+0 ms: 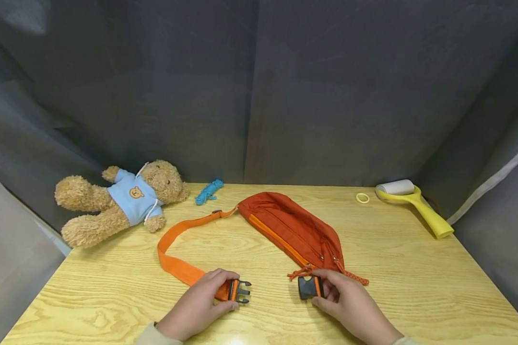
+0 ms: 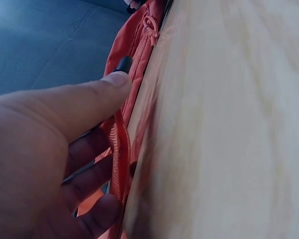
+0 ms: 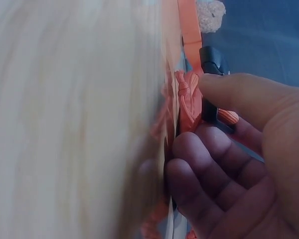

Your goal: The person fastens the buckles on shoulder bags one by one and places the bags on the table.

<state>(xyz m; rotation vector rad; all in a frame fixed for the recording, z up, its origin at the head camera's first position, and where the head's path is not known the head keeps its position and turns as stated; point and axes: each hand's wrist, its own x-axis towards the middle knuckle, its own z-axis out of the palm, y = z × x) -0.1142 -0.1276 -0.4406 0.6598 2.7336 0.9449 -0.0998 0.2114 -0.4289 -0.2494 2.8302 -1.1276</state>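
Note:
A red waist bag point(image 1: 293, 227) lies on the table, its orange strap point(image 1: 172, 261) looping out to the left. My left hand point(image 1: 205, 302) pinches the pronged half of a black buckle point(image 1: 241, 291) at the strap's end, thumb and forefinger on its two sides. Its prongs point right. The socket half of the buckle point(image 1: 307, 288) is gripped by my right hand point(image 1: 349, 302), its opening facing left. A gap of bare wood separates the two halves. In the right wrist view the thumb presses the black socket point(image 3: 209, 107), with the other fingers curled below.
A teddy bear point(image 1: 131, 199) in a blue top lies at the back left, beside a bundle of blue cord point(image 1: 209, 192). At the back right are a yellow ring point(image 1: 362, 198) and a yellow-handled roller point(image 1: 427, 211). Dark curtains point(image 1: 250, 96) surround the wooden table point(image 1: 414, 268).

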